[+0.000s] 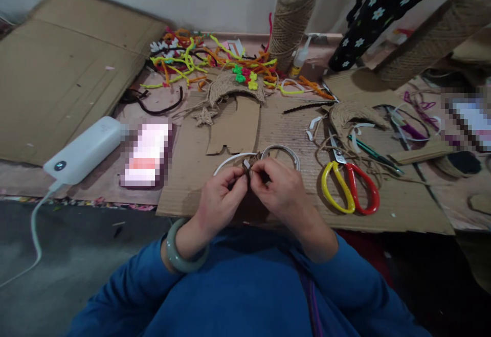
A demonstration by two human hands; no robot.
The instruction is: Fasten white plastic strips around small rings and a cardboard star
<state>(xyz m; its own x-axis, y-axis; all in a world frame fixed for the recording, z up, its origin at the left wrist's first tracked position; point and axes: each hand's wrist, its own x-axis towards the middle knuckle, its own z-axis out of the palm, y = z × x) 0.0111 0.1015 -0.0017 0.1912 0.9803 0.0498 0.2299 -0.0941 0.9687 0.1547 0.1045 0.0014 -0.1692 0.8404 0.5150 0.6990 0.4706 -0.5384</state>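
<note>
My left hand [220,199] and my right hand [280,188] meet over the cardboard sheet, thumbs and forefingers pinched close together. Between the fingertips is a small brown piece with a white bit [247,164]; its kind is too small to tell. A white ring, like a tape roll [291,153], shows just behind my right hand. From behind my left hand curves a thin white strip [232,159]. Beyond them lie a cut cardboard piece [233,127], a twine-wrapped crescent [222,86] with bright green, pink and yellow flowers, and a twine star [204,117].
Scissors [339,165] with yellow and red handles lie at the right, by another twine crescent [353,114] and a green pen [374,154]. Fuzzy stems [187,61], a glue bottle [299,60] and a twine-wrapped tube [293,15] are behind. Left are a phone [148,155] and power bank [84,150].
</note>
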